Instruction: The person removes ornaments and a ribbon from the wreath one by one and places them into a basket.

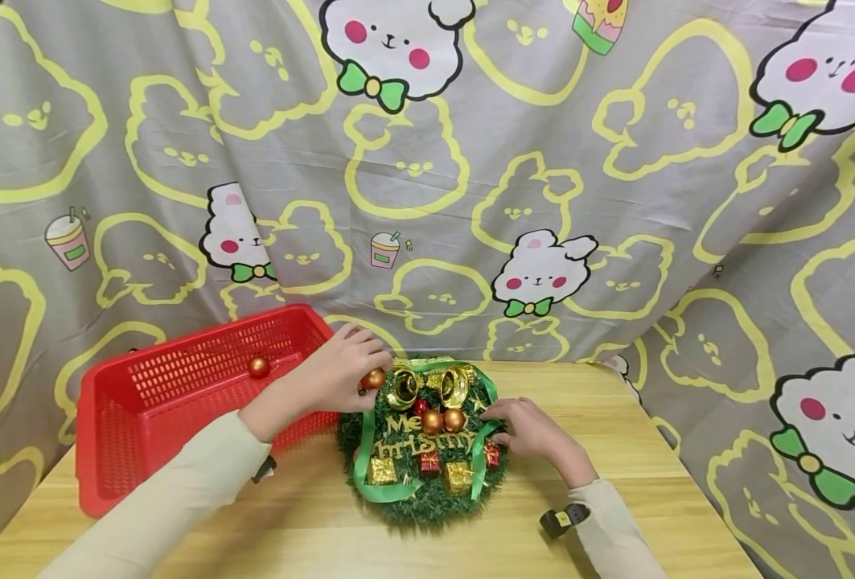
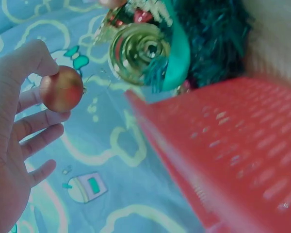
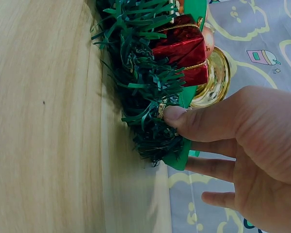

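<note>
Pinching copper ball (image 2: 61, 89) between thumb and fingers of left hand (image 1: 351, 362), near upper left of wreath (image 1: 427, 515). Touching wreath's right edge with right hand (image 1: 527, 432); can't tell if gripping or just resting there. Lying flat on wooden table (image 1: 601, 402): wreath. Mounted on it, below 2 gold bells (image 1: 454, 388): 2 copper balls (image 1: 432, 420). Inside red basket (image 1: 87, 434), left: 1 loose ball (image 1: 258, 367).
</note>
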Action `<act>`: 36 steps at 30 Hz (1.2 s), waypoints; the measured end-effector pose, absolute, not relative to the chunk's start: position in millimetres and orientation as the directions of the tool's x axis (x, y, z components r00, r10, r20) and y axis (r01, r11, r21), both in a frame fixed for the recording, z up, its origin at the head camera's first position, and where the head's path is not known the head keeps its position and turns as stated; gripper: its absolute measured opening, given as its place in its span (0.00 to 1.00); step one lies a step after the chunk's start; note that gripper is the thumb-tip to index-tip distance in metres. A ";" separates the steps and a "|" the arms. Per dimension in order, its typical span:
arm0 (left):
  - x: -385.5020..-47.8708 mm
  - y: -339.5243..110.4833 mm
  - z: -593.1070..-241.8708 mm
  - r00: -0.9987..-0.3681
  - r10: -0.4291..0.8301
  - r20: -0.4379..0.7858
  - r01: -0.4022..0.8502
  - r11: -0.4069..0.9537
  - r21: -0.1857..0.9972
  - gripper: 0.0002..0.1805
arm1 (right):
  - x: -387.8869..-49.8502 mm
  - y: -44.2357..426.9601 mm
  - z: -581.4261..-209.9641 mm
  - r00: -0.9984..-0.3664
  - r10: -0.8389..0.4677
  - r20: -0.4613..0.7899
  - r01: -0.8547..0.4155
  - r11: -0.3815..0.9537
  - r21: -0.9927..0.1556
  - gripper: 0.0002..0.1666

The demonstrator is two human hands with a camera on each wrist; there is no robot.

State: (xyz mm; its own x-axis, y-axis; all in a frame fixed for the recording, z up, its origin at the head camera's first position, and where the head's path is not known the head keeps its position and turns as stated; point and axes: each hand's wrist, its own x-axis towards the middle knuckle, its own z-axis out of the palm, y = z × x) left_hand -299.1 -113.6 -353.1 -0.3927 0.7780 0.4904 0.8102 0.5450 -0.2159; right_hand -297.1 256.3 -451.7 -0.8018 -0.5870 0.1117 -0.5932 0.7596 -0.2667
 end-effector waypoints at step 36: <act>-333.6 -235.0 -333.0 -0.672 0.587 0.451 0.596 0.791 -0.141 0.13 | -295.6 255.3 -450.6 -0.815 -0.570 0.105 -0.575 0.772 -0.269 0.23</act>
